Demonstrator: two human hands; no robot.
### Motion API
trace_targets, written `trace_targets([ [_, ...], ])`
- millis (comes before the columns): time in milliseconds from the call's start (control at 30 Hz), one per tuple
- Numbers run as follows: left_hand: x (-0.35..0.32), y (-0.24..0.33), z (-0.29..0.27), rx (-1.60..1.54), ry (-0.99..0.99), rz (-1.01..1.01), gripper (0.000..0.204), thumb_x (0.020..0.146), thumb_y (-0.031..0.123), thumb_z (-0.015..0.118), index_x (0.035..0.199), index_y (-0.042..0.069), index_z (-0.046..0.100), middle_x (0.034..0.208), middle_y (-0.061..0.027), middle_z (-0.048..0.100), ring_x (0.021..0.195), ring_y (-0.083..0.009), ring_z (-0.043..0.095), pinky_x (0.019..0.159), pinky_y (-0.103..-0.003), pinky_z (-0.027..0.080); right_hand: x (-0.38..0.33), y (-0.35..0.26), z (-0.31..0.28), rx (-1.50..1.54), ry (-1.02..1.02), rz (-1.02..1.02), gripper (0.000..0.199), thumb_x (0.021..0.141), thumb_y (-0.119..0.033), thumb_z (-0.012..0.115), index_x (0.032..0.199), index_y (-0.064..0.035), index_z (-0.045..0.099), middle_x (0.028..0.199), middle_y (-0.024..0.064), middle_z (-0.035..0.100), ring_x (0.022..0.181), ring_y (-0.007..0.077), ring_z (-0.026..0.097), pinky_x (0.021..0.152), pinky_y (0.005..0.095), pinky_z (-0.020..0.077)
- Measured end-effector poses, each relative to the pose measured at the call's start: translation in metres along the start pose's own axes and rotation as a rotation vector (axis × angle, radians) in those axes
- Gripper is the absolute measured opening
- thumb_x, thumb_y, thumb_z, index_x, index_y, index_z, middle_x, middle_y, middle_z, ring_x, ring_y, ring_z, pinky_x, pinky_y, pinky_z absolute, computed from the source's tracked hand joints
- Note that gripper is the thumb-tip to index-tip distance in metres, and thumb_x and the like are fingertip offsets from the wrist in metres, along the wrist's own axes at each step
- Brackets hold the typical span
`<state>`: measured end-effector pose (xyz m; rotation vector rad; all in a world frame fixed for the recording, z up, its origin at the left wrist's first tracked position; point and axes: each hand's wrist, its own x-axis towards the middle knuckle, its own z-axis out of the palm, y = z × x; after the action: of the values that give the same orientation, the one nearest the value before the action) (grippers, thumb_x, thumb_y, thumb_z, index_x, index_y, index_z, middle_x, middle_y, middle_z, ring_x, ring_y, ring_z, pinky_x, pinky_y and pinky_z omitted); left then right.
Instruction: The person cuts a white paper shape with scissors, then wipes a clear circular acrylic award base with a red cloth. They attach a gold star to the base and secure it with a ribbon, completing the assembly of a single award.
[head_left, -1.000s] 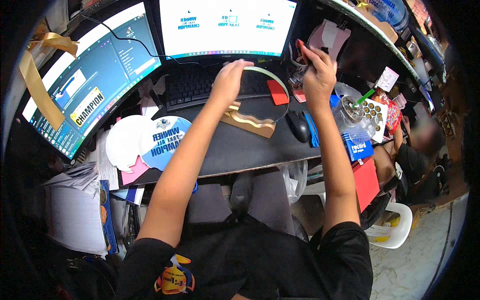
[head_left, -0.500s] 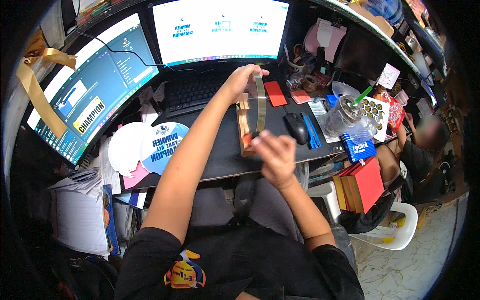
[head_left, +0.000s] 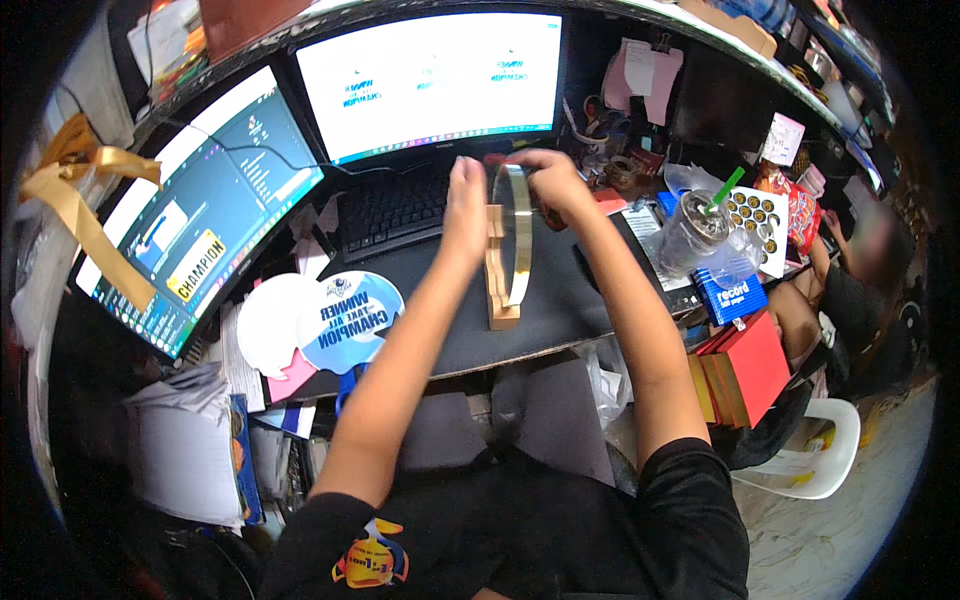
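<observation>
A gold-edged, thin curved piece [head_left: 517, 240], seen nearly edge-on, stands against a notched wooden block [head_left: 499, 300] on the black desk. My left hand [head_left: 465, 210] is beside the block's far left side, fingers stretched forward. At the far end of the curved piece, my right hand [head_left: 555, 182] has its fingers bent and closed near the rim. What they hold is hidden. A small red patch shows between the two hands, too blurred to name.
Behind are a keyboard [head_left: 395, 215] and a monitor [head_left: 430, 90]. Printed white and blue cutouts [head_left: 345, 315] lie left. A plastic cup with a green straw [head_left: 692, 235], a blue box [head_left: 732, 295] and red-covered books [head_left: 752, 365] are right. Another person sits at far right.
My right hand has moved from the near end of the wooden block to the far end of the curved piece. My left hand has left its top and shifted left. The view has shifted slightly.
</observation>
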<state>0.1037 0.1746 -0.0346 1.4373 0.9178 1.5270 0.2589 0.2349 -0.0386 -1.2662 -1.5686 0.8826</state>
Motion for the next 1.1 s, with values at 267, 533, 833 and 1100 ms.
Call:
trace_targets([
  [267, -0.049, 0.02, -0.016, 0.657, -0.198, 0.126, 0.083, 0.073, 0.014, 0.063, 0.149, 0.006, 0.03, 0.156, -0.0188, 0.024, 0.146, -0.0356, 0.016, 0.116, -0.044, 0.019, -0.047, 0.044, 0.029, 0.184, 0.417, -0.042, 0.04, 0.077, 0.006, 0.049, 0.112, -0.0021, 0.067, 0.088, 0.0105, 0.069, 0.076, 0.0165, 0.064, 0.069, 0.0292, 0.0506],
  [533, -0.012, 0.03, -0.032, 0.357, -0.356, 0.127, 0.056, 0.095, 0.027, 0.047, 0.144, 0.001, 0.039, 0.151, -0.0162, 0.035, 0.144, -0.0252, 0.026, 0.118, -0.036, 0.014, -0.086, 0.038, 0.053, 0.669, 0.728, 0.055, 0.031, 0.085, 0.006, 0.054, 0.115, 0.002, 0.061, 0.1, 0.007, 0.065, 0.083, 0.0133, 0.062, 0.076, 0.0256, 0.0503],
  [833, -0.009, 0.028, -0.032, -0.151, -0.453, -0.075, 0.05, 0.101, 0.025, 0.035, 0.141, -0.004, 0.041, 0.148, -0.0134, 0.04, 0.141, -0.0212, 0.032, 0.117, -0.035, 0.016, -0.13, -0.027, 0.098, 0.242, 0.608, -0.66, 0.046, 0.07, 0.014, 0.044, 0.106, -0.0023, 0.068, 0.103, 0.0148, 0.062, 0.103, 0.028, 0.06, 0.09, 0.0363, 0.0478],
  [1100, -0.012, 0.026, -0.026, -0.038, -0.395, -0.017, 0.048, 0.1, 0.022, 0.035, 0.14, -0.003, 0.042, 0.149, -0.0139, 0.04, 0.144, -0.0247, 0.025, 0.119, -0.039, 0.01, -0.131, 0.015, 0.064, 0.397, 0.66, -0.365, 0.045, 0.078, 0.013, 0.045, 0.115, -0.0041, 0.064, 0.1, 0.0114, 0.064, 0.094, 0.0185, 0.063, 0.086, 0.0337, 0.0501],
])
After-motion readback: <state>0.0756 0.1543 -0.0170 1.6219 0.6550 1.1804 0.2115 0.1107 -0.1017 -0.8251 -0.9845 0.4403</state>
